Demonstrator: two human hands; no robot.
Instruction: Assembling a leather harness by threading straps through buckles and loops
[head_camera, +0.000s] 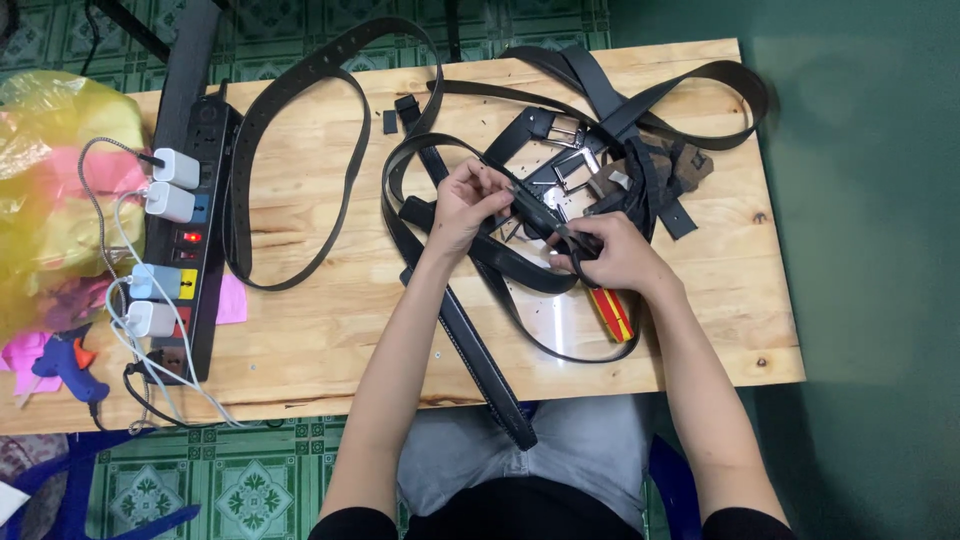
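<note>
Head view: left hand (468, 203) pinches black leather belt strap (528, 212) over middle of pale wooden surface (300, 300). Right hand (612, 256) closed on same strap's lower end, above red-yellow tool (612, 312). Pile of belts with metal buckles (600, 150) just behind. Black power strip (190, 240) far left.

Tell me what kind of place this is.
Probably a small home workshop for belt work: a plain wooden table piled with black belts and loose metal buckles, a power strip and a glue gun alongside.
</note>
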